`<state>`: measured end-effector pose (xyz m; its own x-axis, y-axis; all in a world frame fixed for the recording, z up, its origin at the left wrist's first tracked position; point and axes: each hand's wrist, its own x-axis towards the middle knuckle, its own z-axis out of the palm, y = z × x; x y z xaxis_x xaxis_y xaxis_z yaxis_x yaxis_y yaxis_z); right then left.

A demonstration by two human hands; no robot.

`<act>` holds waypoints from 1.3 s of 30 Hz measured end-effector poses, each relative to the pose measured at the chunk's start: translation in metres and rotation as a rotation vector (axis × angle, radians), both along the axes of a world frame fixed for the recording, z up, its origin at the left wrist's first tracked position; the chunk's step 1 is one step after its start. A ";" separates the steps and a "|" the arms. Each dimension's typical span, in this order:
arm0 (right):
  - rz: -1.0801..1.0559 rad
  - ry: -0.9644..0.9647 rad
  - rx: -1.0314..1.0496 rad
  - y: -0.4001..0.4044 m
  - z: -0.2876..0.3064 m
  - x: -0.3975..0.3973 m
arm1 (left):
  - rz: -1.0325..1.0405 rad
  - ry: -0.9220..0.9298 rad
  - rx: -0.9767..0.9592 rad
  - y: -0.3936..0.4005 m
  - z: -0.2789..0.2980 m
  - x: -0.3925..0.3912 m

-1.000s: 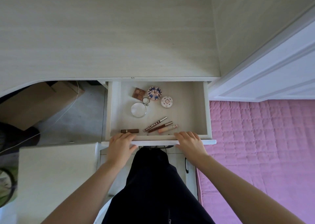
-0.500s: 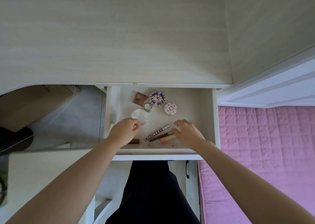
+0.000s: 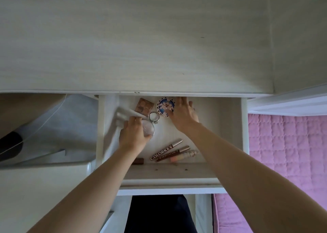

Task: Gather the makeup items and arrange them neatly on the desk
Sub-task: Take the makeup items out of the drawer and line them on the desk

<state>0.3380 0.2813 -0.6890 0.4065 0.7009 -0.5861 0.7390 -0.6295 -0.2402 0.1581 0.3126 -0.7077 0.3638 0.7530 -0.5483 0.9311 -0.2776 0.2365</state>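
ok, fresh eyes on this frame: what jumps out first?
Both hands reach deep into the open drawer: the left hand grips the round mirror, and the right hand lies over the spot beside the blue patterned compact. Near the drawer's front lies a tube marked COLORKEY.

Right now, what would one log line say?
drawer: open | left hand: grips round clear case | right hand: reaching at patterned compact | desk: no makeup yet
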 end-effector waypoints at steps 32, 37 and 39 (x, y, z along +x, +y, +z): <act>-0.354 0.412 0.382 -0.061 0.095 -0.036 | 1.102 -0.673 -0.646 -0.039 0.106 -0.032; -0.402 0.446 0.475 -0.057 0.138 -0.034 | 1.237 -0.880 -0.783 -0.033 0.145 -0.037; -0.414 0.441 0.511 -0.047 0.153 -0.033 | 1.272 -0.947 -0.801 -0.023 0.158 -0.037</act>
<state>0.3047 0.2343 -0.5358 0.4981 0.7694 -0.4000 0.2384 -0.5650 -0.7899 0.1209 0.2896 -0.5495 0.2040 0.4742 -0.8565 -0.0635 0.8794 0.4718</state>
